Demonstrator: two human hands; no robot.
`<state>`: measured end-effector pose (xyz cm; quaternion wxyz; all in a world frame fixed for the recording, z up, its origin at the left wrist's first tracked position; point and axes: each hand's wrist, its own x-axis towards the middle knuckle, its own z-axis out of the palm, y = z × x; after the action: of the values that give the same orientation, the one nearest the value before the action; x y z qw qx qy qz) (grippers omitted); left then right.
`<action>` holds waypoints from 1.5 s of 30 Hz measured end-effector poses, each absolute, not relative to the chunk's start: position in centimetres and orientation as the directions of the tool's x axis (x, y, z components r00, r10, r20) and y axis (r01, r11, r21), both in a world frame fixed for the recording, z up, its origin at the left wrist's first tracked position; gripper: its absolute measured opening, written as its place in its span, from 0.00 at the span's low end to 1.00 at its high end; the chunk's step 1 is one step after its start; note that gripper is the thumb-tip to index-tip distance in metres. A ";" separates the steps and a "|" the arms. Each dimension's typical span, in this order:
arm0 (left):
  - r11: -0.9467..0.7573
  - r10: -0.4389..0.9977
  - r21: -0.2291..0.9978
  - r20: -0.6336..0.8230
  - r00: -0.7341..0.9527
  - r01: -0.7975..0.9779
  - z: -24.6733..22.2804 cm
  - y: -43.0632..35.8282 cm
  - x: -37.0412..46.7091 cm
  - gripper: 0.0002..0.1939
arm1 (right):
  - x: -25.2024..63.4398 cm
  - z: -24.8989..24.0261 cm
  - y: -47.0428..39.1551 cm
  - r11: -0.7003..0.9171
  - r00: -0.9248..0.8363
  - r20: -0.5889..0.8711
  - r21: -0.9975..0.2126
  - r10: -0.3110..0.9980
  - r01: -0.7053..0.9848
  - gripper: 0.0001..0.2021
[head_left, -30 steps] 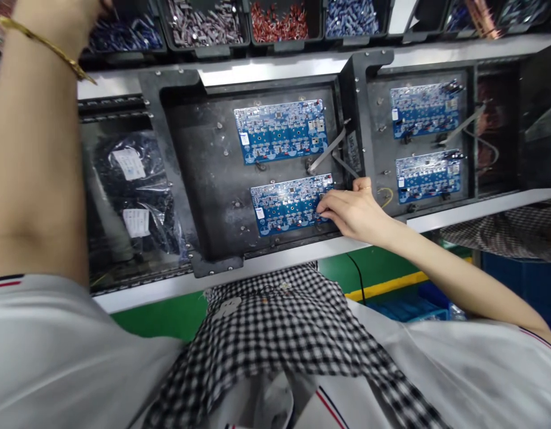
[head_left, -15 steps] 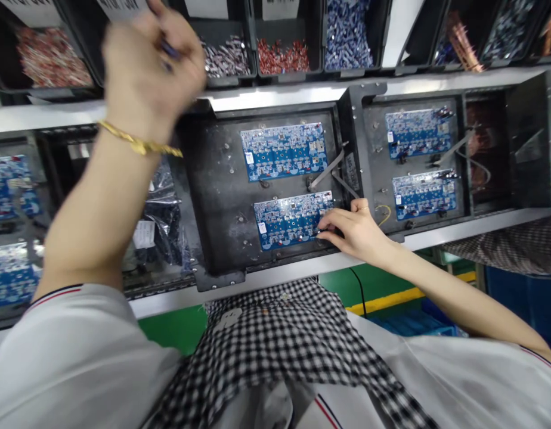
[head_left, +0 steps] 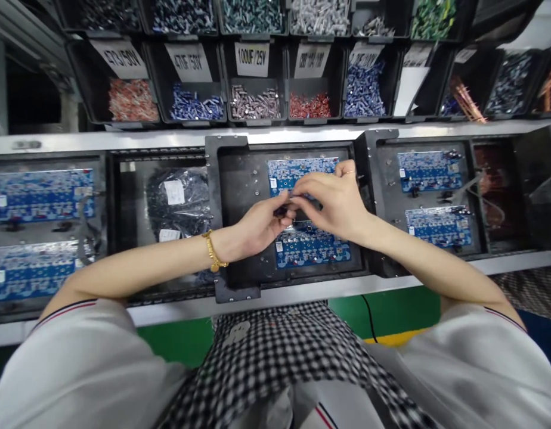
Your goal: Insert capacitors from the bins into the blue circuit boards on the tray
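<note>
My left hand [head_left: 263,225] is closed with small dark-blue capacitors [head_left: 281,210] in its fingers, partly hidden. Against its fingertips, my right hand [head_left: 333,199] pinches at a capacitor; the fingers cover most of it. Both hands meet above the black tray [head_left: 240,170], between two blue circuit boards. The far circuit board [head_left: 279,168] is partly covered by my right hand. Below the hands lies the near circuit board [head_left: 311,253], populated with small parts and bearing a white label.
Labelled bins hold loose components: blue capacitors [head_left: 195,109], orange parts [head_left: 132,101] and red parts [head_left: 309,106]. A bagged bundle of black parts [head_left: 179,196] lies left of the tray. More circuit boards sit in the left carrier [head_left: 45,232] and right carrier [head_left: 387,205].
My left hand has come down from the bins to the middle of the tray. My right hand has left the near board's right edge and risen to meet it. The view has tilted up.
</note>
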<state>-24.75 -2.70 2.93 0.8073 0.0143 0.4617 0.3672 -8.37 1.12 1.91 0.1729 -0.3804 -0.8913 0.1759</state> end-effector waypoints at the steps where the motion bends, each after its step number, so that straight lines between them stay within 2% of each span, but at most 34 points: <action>1: 0.746 0.589 0.356 -0.748 0.306 -0.563 3.0 -2.7 -24.9 0.15 | -8.3 1.8 1.6 0.645 -0.658 0.147 -0.440 0.739 0.625 0.11; 5: 0.824 0.495 0.349 -0.827 0.266 -0.447 2.8 -3.5 -25.4 0.12 | -8.3 0.5 3.7 0.626 -0.712 -0.002 -0.474 0.703 0.619 0.10; 8: 0.839 0.497 0.364 -0.815 0.298 -0.404 2.3 -4.2 -25.4 0.09 | -8.6 -0.7 4.5 0.628 -0.741 -0.052 -0.492 0.670 0.603 0.09; 13: 0.789 0.555 0.382 -0.778 0.293 -0.480 2.0 -4.0 -25.7 0.09 | -8.9 -1.2 4.7 0.683 -0.771 -0.035 -0.440 0.636 0.583 0.09; 15: 0.788 0.537 0.350 -0.793 0.288 -0.506 2.2 -3.8 -25.9 0.07 | -8.8 -1.3 4.6 0.715 -0.786 -0.017 -0.402 0.618 0.572 0.10; 20: 0.789 0.490 0.295 -0.831 0.262 -0.540 2.6 -3.5 -25.8 0.09 | -8.7 -2.0 4.2 0.782 -0.811 0.022 -0.280 0.585 0.556 0.15; 22: 0.785 0.479 0.288 -0.843 0.244 -0.548 2.5 -3.5 -25.7 0.10 | -8.7 -1.9 4.0 0.779 -0.806 0.014 -0.266 0.592 0.568 0.16; 24: 0.783 0.479 0.293 -0.847 0.232 -0.549 2.5 -3.4 -25.5 0.13 | -8.7 -1.1 3.7 0.737 -0.776 0.005 -0.318 0.630 0.596 0.15; 28: 0.779 0.502 0.311 -0.829 0.245 -0.545 2.8 -3.0 -24.9 0.14 | -8.6 1.6 2.8 0.599 -0.731 -0.018 -0.560 0.682 0.572 0.11; 30: 0.787 0.494 0.284 -0.822 0.284 -0.547 3.0 -2.8 -24.5 0.15 | -8.3 2.4 2.6 0.579 -0.738 -0.018 -0.606 0.675 0.545 0.10; 33: 0.821 0.450 0.234 -0.827 0.338 -0.520 3.0 -2.6 -24.1 0.14 | -7.4 1.9 3.2 0.604 -0.706 -0.014 -0.505 0.708 0.616 0.10; 37: 0.840 0.480 0.306 -0.804 0.351 -0.448 2.5 -2.8 -24.0 0.10 | -6.1 -0.1 4.5 0.646 -0.695 -0.051 -0.327 0.717 0.690 0.11; 40: 0.839 0.497 0.343 -0.799 0.339 -0.423 2.3 -2.8 -23.9 0.10 | -5.7 -0.8 4.9 0.677 -0.718 -0.070 -0.280 0.693 0.681 0.12; 45: 0.838 0.475 0.303 -0.813 0.336 -0.453 2.5 -2.2 -23.9 0.10 | -5.7 -0.9 4.8 0.724 -0.752 -0.062 -0.229 0.656 0.651 0.12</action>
<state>-23.91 -2.24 2.51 0.8172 0.0113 0.5015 0.2840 -5.68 4.81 -0.86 0.0115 -0.3521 -0.9283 0.1190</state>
